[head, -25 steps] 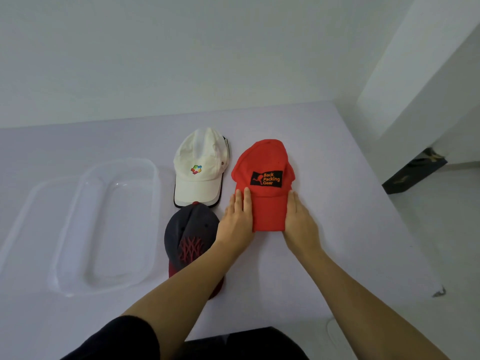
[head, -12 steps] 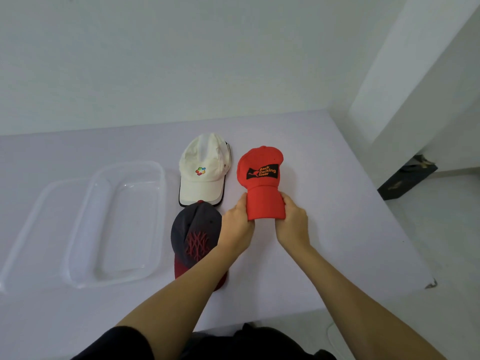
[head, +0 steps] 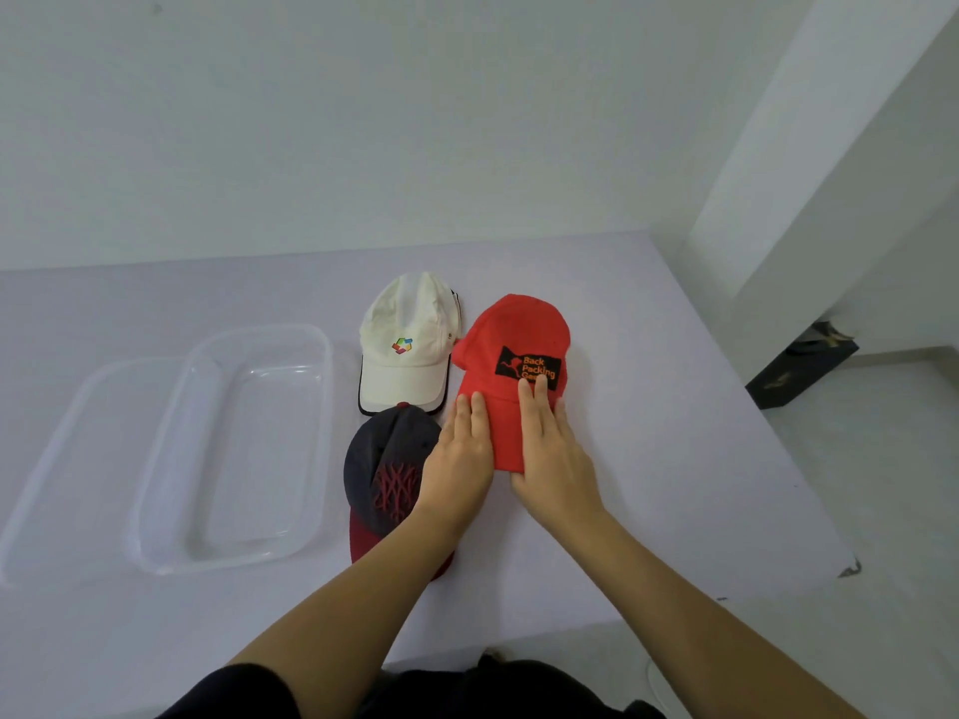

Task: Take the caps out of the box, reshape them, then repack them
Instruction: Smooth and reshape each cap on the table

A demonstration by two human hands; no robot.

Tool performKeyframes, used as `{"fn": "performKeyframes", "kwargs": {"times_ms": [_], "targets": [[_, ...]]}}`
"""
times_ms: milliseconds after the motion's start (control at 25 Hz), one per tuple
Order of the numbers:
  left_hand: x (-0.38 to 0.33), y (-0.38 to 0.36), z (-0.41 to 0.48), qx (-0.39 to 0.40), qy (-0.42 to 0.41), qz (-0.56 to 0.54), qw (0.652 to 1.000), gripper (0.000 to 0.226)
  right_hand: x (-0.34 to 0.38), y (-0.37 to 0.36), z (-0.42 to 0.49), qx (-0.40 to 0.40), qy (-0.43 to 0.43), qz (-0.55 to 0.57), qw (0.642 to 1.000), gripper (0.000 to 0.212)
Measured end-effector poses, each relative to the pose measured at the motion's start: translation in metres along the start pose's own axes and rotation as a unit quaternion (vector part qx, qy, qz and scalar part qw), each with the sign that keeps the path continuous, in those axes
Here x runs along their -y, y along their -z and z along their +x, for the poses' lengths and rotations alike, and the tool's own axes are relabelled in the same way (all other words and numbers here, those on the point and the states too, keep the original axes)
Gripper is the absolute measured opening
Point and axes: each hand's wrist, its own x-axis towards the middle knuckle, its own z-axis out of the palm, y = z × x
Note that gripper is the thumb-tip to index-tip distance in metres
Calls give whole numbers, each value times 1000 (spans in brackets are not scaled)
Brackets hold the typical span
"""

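Observation:
A red cap [head: 511, 345] with a black logo patch lies flat on the table, brim toward me. My left hand [head: 462, 448] rests flat on the left side of its brim, fingers together and extended. My right hand [head: 552, 454] lies flat over the brim's right side, fingertips reaching the logo patch. A white cap [head: 407, 339] lies just left of the red one. A dark grey cap with a red brim and red web pattern [head: 386, 474] sits below the white cap, partly under my left forearm. The clear plastic box [head: 233, 448] stands empty at left.
The box's clear lid [head: 62, 459] lies beside the box at far left. The table [head: 648, 433] ends at right, with its corner near my right forearm. A dark object [head: 799, 365] sits on the floor beyond the right edge. A white wall rises behind.
Half a second ago both hands squeezed the red cap's brim and lifted it. Now the cap lies flat again and both hands press flat on its brim.

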Motion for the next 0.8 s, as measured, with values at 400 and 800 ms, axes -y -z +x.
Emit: {"fn": "performKeyframes", "kwargs": {"times_ms": [400,800], "targets": [[13,22,23,-43,-68,51,995,50,-25,-13,-17,-115,109,65,985,84],[19,29,-1,-108,-33,-128,985,51,8,-6,-16,-206,84,174,959,64]]}}
